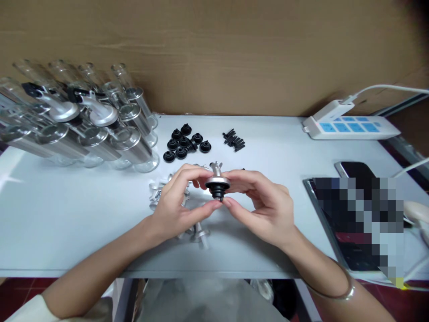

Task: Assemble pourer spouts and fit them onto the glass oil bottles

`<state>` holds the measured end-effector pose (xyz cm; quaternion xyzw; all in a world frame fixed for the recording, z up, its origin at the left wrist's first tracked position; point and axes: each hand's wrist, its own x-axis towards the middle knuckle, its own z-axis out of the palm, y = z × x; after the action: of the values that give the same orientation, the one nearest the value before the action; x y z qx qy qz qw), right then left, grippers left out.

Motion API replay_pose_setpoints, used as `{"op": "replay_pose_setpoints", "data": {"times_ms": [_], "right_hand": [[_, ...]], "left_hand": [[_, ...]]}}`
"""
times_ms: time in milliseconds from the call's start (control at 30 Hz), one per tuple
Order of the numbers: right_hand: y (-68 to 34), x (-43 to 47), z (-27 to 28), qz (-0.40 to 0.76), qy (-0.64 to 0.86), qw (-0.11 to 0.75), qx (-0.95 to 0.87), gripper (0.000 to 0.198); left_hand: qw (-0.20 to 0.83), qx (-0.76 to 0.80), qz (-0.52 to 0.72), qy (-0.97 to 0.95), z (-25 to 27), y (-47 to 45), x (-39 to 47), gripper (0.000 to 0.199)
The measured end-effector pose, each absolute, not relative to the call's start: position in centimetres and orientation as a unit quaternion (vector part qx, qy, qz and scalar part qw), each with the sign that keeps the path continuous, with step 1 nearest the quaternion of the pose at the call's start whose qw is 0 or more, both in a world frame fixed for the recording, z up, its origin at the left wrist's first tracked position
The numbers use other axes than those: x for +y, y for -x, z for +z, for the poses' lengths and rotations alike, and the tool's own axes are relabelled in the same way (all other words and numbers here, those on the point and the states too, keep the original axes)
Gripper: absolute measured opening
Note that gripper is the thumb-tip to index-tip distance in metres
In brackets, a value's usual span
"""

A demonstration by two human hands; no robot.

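Between both hands, above the table, is a metal pourer spout (217, 180) with a silver disc and a ribbed black rubber stopper (218, 189) below it. My left hand (181, 199) pinches it from the left, thumb at the stopper's lower end and fingers at the disc. From the right, my right hand (263, 203) grips the same piece, its thumb also at the bottom of the stopper. Underneath and behind my left hand lie several loose metal spouts (200, 233), partly hidden. Farther back sit several black rubber stoppers (183, 142) in a cluster.
Small black strips (234, 140) lie in a pile behind my hands. Glass bottles with metal sleeves (125, 142) crowd the left, two topped with pourers (103, 115). At right are a power strip (355, 128), a phone (357, 169) and a blurred-out dark flat object (323, 223). Cardboard (214, 58) stands behind.
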<state>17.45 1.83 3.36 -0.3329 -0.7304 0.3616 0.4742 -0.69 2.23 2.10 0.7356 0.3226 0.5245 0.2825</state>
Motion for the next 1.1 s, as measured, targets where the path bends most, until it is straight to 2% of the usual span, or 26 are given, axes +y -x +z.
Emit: {"op": "replay_pose_setpoints", "data": {"times_ms": [300,533,767,1033,1100], "right_hand": [[-17.5,2.6,3.6,0.264,0.349,0.436,-0.786,0.039],[-17.9,3.0,4.0,0.226,0.316,0.434,-0.813,0.04],[-18.1,3.4,3.7,0.183,0.326,0.436,-0.819,0.032],[-18.6,3.9,3.8,0.19,0.296,0.418,-0.838,0.033],[-18.8,4.2,3.9,0.196,0.277,0.424,-0.84,0.028]], "left_hand": [[0.164,0.343,0.515,-0.768,2.6,0.7,2.3,0.036],[0.171,0.346,0.501,-0.775,2.6,0.6,2.3,0.037],[0.224,0.349,0.461,-0.784,2.5,0.7,2.3,0.042],[0.19,0.347,0.454,-0.798,2.5,0.8,2.2,0.035],[0.19,0.351,0.449,-0.799,2.5,0.6,2.1,0.034]]}}
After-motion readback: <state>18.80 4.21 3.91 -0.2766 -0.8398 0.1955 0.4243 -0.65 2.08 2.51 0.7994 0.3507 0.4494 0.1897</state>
